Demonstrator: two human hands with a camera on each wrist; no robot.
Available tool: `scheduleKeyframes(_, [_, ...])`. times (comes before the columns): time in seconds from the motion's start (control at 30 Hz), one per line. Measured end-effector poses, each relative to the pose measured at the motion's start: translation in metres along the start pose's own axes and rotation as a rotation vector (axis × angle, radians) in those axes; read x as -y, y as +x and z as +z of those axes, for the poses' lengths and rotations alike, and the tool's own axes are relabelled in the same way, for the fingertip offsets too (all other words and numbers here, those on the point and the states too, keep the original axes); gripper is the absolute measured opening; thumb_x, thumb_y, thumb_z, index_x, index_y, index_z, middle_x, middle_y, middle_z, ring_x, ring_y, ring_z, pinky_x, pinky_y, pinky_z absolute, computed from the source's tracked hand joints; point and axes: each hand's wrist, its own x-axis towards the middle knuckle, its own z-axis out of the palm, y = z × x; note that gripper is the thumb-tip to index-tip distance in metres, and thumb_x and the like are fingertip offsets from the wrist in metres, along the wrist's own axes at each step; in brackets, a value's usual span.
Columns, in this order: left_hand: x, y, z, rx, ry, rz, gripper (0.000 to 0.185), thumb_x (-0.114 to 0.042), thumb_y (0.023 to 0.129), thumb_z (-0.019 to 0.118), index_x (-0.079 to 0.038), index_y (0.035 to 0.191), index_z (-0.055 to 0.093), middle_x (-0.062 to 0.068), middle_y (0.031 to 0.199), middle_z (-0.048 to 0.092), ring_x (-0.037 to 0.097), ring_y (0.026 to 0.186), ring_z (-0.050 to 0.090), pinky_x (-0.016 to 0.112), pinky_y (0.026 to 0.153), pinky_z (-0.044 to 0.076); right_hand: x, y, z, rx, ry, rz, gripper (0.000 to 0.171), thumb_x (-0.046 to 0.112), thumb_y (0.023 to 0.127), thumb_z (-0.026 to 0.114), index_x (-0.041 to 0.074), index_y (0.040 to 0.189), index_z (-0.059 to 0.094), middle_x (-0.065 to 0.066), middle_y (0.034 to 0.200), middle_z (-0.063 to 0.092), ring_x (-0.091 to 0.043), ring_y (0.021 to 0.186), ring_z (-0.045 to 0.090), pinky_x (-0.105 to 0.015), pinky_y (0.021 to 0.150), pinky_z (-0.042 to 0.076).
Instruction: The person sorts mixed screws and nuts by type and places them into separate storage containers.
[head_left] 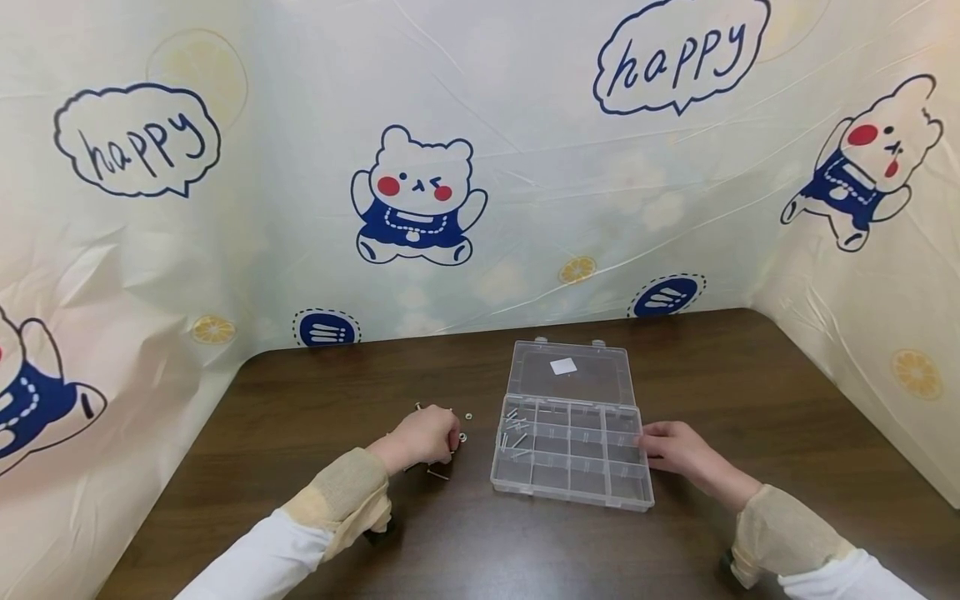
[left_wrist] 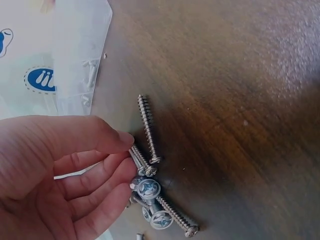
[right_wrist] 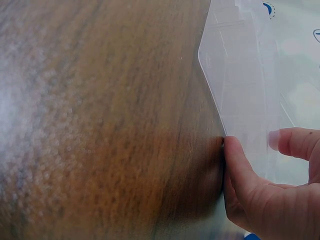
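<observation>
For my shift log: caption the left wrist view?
Left hand pinches screws from a small pile on the wooden table.

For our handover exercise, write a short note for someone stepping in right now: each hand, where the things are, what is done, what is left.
Left hand: fingers curled over the loose screws on the table, gathering some in its grip.
Right hand: thumb and fingers resting on the right edge of the clear box, steadying it.
Box: lid open, lying flat behind it; a few screws sit in its far-left compartments.
Done: some screws are in the box.
Left: the screws and washers on the table, left of the box.
</observation>
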Motion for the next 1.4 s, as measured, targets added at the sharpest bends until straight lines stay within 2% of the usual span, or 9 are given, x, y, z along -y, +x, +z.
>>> scheduleKeyframes(0.23, [0.002,0.002,0.000,-0.001,0.003,0.018,0.016,-0.001,0.058,0.071,-0.013,0.061,0.060,-0.008,0.058,0.051,0.011,0.055,0.047,0.026,0.050,0.040,0.001,0.000,0.000,0.005,0.005,-0.001,0.044,0.009,0.090,0.050,-0.025,0.116,0.039,-0.032,0.110,0.053,-0.031,0.099,0.057,-0.040,0.081,0.048])
scheduleKeyframes(0.53, [0.003,0.011,-0.006,-0.073,-0.082,0.114,0.018,-0.003,0.060,0.068,-0.014,0.062,0.055,-0.010,0.055,0.047,0.006,0.053,0.043,0.021,0.051,0.037,0.003,-0.001,0.000,0.001,-0.004,-0.004,0.043,0.009,0.090,0.050,-0.025,0.115,0.039,-0.032,0.109,0.052,-0.030,0.098,0.057,-0.040,0.081,0.048])
scheduleKeyframes(0.77, [-0.009,0.017,-0.010,-0.119,-0.172,0.124,0.015,-0.003,0.063,0.067,-0.013,0.064,0.056,-0.009,0.057,0.049,0.006,0.055,0.044,0.021,0.053,0.038,0.003,-0.001,-0.001,0.000,-0.010,0.002,0.043,0.009,0.090,0.049,-0.025,0.115,0.040,-0.033,0.109,0.052,-0.032,0.100,0.057,-0.040,0.081,0.048])
scheduleKeyframes(1.0, [-0.023,0.023,-0.010,-0.208,-0.245,0.144,0.011,-0.002,0.064,0.065,-0.011,0.068,0.060,-0.008,0.061,0.053,0.004,0.057,0.047,0.020,0.056,0.040,0.002,-0.001,-0.001,-0.002,-0.024,0.012,0.043,0.010,0.091,0.049,-0.024,0.116,0.040,-0.032,0.110,0.052,-0.032,0.100,0.057,-0.040,0.081,0.048])
scheduleKeyframes(1.2, [-0.034,0.033,-0.009,-0.227,-0.380,0.171,0.011,0.001,0.067,0.064,-0.005,0.075,0.062,0.000,0.068,0.060,0.007,0.063,0.054,0.018,0.060,0.044,0.001,-0.001,-0.001,-0.002,-0.016,0.007,0.043,0.009,0.091,0.049,-0.024,0.116,0.039,-0.032,0.110,0.052,-0.032,0.100,0.057,-0.040,0.081,0.048])
scheduleKeyframes(1.4, [-0.041,0.040,-0.002,-0.239,-0.406,0.217,0.011,0.005,0.068,0.062,-0.003,0.076,0.062,0.001,0.067,0.061,0.006,0.062,0.055,0.017,0.059,0.044,-0.001,-0.001,0.000,-0.005,0.016,-0.007,0.042,0.007,0.089,0.049,-0.025,0.115,0.039,-0.031,0.107,0.054,-0.028,0.096,0.058,-0.039,0.080,0.049])
